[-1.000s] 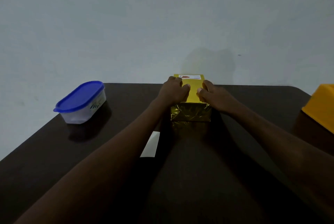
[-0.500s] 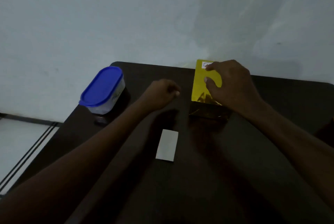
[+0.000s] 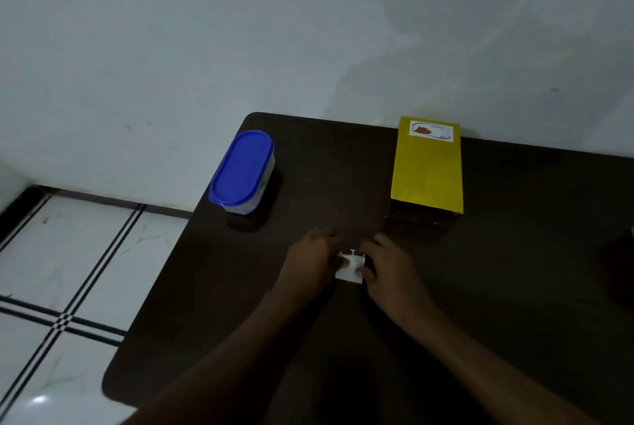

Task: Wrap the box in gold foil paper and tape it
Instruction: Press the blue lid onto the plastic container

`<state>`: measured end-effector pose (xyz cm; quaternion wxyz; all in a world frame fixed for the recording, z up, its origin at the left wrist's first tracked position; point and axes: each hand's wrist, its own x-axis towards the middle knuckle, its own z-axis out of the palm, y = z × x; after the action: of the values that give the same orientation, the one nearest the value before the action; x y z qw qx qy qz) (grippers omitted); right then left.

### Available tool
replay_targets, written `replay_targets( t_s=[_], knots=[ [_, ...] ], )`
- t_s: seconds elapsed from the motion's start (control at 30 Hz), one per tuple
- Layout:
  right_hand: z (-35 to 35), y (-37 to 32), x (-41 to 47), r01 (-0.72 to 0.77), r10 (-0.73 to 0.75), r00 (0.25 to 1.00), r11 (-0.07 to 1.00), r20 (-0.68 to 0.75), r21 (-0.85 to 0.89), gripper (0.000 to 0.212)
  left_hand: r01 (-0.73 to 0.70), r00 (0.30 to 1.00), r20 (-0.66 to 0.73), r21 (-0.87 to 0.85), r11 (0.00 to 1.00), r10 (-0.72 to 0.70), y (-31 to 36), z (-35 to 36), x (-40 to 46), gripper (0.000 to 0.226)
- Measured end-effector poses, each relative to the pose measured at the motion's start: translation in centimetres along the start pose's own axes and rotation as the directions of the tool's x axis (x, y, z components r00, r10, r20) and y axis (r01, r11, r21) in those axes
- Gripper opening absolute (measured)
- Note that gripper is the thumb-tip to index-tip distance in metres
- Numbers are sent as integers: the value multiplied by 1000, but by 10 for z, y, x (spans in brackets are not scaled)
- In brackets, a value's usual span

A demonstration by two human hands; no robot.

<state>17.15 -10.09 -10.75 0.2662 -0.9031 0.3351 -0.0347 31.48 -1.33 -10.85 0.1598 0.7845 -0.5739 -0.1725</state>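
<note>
The gold-wrapped box [image 3: 427, 171] lies flat at the back of the dark table [image 3: 514, 287], a white label at its far end, with neither hand on it. Nearer me, a small white paper strip [image 3: 350, 270] lies on the table. My left hand [image 3: 310, 265] and my right hand [image 3: 384, 270] meet over the strip from either side, fingers curled onto its edges. Much of the strip is hidden under the fingers.
A white tub with a blue lid [image 3: 242, 172] stands near the table's back left corner. A dim yellow object [image 3: 631, 232] shows at the right edge. White tiled floor [image 3: 51, 270] lies left of the table, and a pale wall is behind it.
Both hands left the gold box and came back to the white strip near me. The view swung left and down, showing the floor.
</note>
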Motion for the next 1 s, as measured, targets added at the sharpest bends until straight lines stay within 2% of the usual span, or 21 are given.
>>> replay_targets(
  t_s=[0.07,0.17,0.23,0.33,0.43,0.57,0.73,0.83,0.9,1.0],
  knots=[
    [-2,-5,9,-18,19,999,1000,-50,17,9,45,998,-36,-56,997,-48,-1,-2,5,13],
    [-9,-10,22,-100,126,982,979,-144,176,14,171,977,-83,-253,952,-198,3,-15,12,3],
    [-23,-18,30,-127,204,954,938,-220,322,15,216,954,-99,-432,876,-284,12,-30,18,3],
    [-48,-38,43,-72,249,905,889,-345,453,13,168,920,-162,-660,732,-358,30,-59,25,9],
    [-82,-56,54,-43,277,882,853,-381,521,3,78,937,-145,-800,595,-318,43,-93,32,10],
    [-117,-70,54,-21,323,901,700,-290,714,16,-27,958,-162,-871,491,-236,52,-129,38,15],
    [-172,-82,38,73,312,900,584,-306,809,6,-84,986,-137,-900,428,-94,78,-168,47,18],
    [-204,-87,30,98,323,889,558,-325,824,14,-79,984,-136,-912,402,-116,101,-183,55,18],
    [-225,-87,23,106,348,875,541,-337,834,12,-45,982,-105,-935,351,-154,120,-194,60,28],
    [-257,-85,15,124,359,861,539,-361,833,5,-59,987,-112,-915,400,-112,148,-208,65,22]
  ],
)
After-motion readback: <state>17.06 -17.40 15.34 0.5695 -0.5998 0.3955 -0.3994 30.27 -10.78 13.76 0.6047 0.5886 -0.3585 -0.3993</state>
